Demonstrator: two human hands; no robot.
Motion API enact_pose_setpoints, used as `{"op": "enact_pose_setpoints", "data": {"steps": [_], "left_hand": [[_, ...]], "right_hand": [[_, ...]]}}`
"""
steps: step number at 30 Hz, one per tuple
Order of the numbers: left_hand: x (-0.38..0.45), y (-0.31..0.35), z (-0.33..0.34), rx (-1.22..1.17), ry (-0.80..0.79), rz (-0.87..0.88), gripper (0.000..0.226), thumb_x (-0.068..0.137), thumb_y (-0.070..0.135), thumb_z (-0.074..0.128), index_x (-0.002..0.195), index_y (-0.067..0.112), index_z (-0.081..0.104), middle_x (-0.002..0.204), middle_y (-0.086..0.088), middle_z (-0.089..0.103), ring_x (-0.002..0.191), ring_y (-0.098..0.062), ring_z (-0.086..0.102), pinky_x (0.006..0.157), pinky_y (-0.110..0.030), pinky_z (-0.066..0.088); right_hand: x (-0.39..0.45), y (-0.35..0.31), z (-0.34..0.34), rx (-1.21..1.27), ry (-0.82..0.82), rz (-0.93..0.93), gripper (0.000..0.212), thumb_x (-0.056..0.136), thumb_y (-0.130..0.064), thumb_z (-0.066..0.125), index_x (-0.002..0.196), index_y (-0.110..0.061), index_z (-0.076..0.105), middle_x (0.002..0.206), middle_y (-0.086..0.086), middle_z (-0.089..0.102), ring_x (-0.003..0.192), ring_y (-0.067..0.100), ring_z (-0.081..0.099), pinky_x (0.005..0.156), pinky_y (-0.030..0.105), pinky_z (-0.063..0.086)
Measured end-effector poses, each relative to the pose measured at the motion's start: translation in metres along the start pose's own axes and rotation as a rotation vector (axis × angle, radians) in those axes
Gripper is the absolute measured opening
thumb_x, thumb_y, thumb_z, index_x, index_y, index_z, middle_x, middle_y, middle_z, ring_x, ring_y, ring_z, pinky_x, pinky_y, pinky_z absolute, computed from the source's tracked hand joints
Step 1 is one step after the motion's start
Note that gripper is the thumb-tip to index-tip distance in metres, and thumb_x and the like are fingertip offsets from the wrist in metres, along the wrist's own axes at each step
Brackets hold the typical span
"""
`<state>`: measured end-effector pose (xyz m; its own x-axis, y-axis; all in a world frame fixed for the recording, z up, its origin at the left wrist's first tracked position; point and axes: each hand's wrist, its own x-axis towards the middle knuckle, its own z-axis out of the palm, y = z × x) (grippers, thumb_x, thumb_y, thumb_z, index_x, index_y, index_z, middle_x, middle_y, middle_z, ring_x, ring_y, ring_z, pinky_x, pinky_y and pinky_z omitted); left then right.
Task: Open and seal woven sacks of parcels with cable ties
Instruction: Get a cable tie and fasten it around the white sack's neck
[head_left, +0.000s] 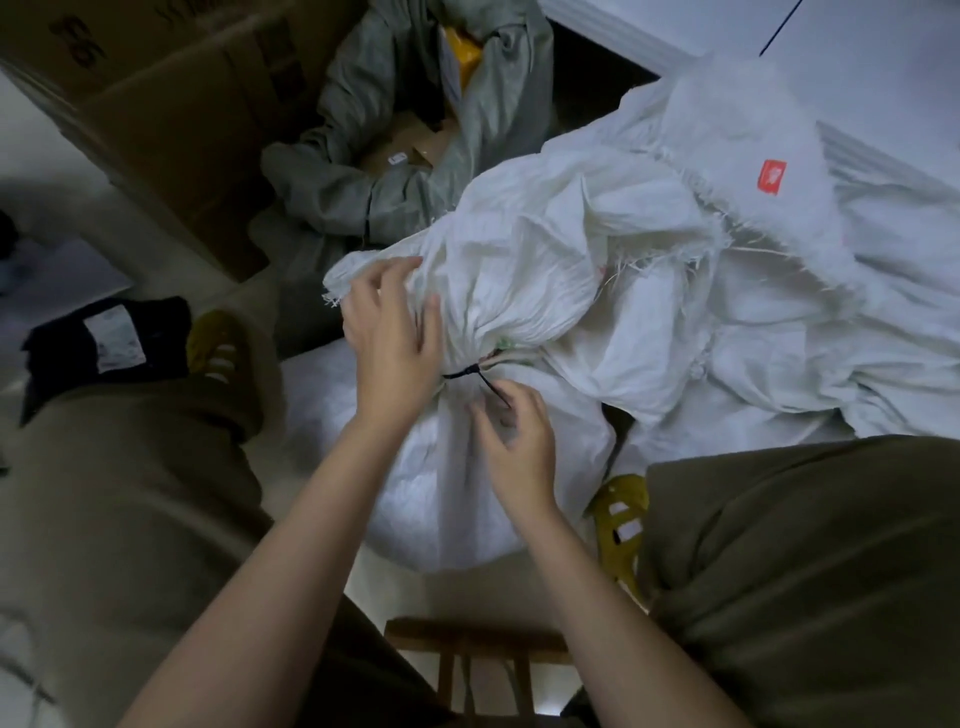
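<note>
A white woven sack (441, 493) stands on the floor between my knees, its mouth gathered into a neck. A black cable tie (462, 373) circles that neck, and its loose tail points down to the right. My left hand (389, 332) wraps round the bunched fabric just above the tie. My right hand (511, 434) sits below the neck, its fingertips pinching the tie's tail. The sack's contents are hidden.
More white woven sacks (727, 260) lie heaped at the right, one with a red label. A grey sack (363, 171) lies open behind, with parcels inside. Cardboard boxes (182, 104) stand at the back left. A black parcel (109, 338) lies by my left knee. A wooden stool (467, 644) is under me.
</note>
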<state>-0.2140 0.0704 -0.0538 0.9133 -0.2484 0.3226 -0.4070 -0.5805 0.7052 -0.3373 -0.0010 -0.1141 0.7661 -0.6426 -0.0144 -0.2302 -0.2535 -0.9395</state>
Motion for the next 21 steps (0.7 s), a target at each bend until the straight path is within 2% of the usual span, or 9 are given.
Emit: {"op": "enact_pose_setpoints", "data": {"steps": [3, 8, 11, 15, 17, 19, 21], "left_hand": [[-0.015, 0.002, -0.007, 0.087, -0.038, 0.295, 0.021, 0.093, 0.011, 0.053, 0.112, 0.016, 0.06, 0.119, -0.007, 0.053, 0.109, -0.023, 0.045, 0.096, -0.032, 0.032], [-0.021, -0.005, -0.005, 0.191, -0.187, 0.553, 0.023, 0.082, 0.0, 0.05, 0.093, 0.01, 0.068, 0.103, -0.008, 0.063, 0.094, -0.023, 0.049, 0.078, -0.035, 0.042], [-0.019, -0.01, -0.005, 0.289, -0.267, 0.685, 0.026, 0.082, 0.005, 0.045, 0.088, 0.01, 0.07, 0.1, -0.007, 0.065, 0.096, -0.025, 0.054, 0.083, -0.034, 0.041], [-0.02, -0.02, 0.001, 0.417, -0.348, 0.665, 0.03, 0.082, 0.012, 0.05, 0.107, 0.012, 0.066, 0.121, -0.006, 0.062, 0.114, -0.027, 0.054, 0.1, -0.039, 0.039], [-0.022, -0.021, 0.003, 0.453, -0.387, 0.593, 0.043, 0.077, 0.023, 0.059, 0.12, 0.014, 0.058, 0.126, -0.004, 0.06, 0.12, -0.024, 0.048, 0.105, -0.04, 0.032], [-0.027, -0.02, 0.003, 0.427, -0.42, 0.523, 0.056, 0.074, 0.039, 0.056, 0.123, 0.013, 0.054, 0.125, -0.003, 0.06, 0.122, -0.023, 0.049, 0.107, -0.04, 0.031], [-0.033, -0.018, 0.002, 0.388, -0.449, 0.477, 0.058, 0.073, 0.049, 0.051, 0.119, 0.013, 0.054, 0.126, -0.002, 0.059, 0.122, -0.023, 0.051, 0.107, -0.04, 0.03]], "right_hand": [[0.01, -0.002, 0.007, 0.024, 0.052, -0.009, 0.014, 0.092, -0.023, 0.064, 0.106, -0.018, 0.065, 0.099, -0.009, 0.061, 0.092, 0.008, 0.061, 0.083, 0.031, 0.053], [0.021, -0.002, 0.012, 0.079, 0.1, 0.059, 0.006, 0.092, -0.02, 0.063, 0.097, -0.017, 0.067, 0.098, -0.004, 0.064, 0.09, 0.011, 0.063, 0.083, 0.039, 0.053], [0.026, -0.006, 0.013, 0.066, 0.122, 0.061, 0.006, 0.091, -0.022, 0.061, 0.09, -0.019, 0.065, 0.094, -0.002, 0.064, 0.087, 0.017, 0.063, 0.078, 0.045, 0.052], [0.024, -0.008, 0.011, 0.037, 0.136, 0.007, 0.013, 0.088, -0.024, 0.056, 0.089, -0.014, 0.065, 0.09, -0.002, 0.066, 0.09, 0.021, 0.062, 0.08, 0.044, 0.052], [0.02, -0.011, 0.005, 0.035, 0.131, -0.021, 0.011, 0.089, -0.019, 0.056, 0.089, -0.013, 0.065, 0.089, -0.003, 0.067, 0.089, 0.017, 0.063, 0.081, 0.04, 0.053], [0.019, -0.016, -0.002, 0.042, 0.115, -0.042, 0.008, 0.089, -0.009, 0.059, 0.088, -0.009, 0.066, 0.086, -0.008, 0.067, 0.087, 0.007, 0.063, 0.081, 0.029, 0.052], [0.017, -0.021, -0.012, 0.04, 0.099, -0.06, 0.009, 0.089, -0.001, 0.06, 0.087, -0.006, 0.067, 0.084, -0.013, 0.065, 0.084, -0.001, 0.061, 0.079, 0.017, 0.047]]}}
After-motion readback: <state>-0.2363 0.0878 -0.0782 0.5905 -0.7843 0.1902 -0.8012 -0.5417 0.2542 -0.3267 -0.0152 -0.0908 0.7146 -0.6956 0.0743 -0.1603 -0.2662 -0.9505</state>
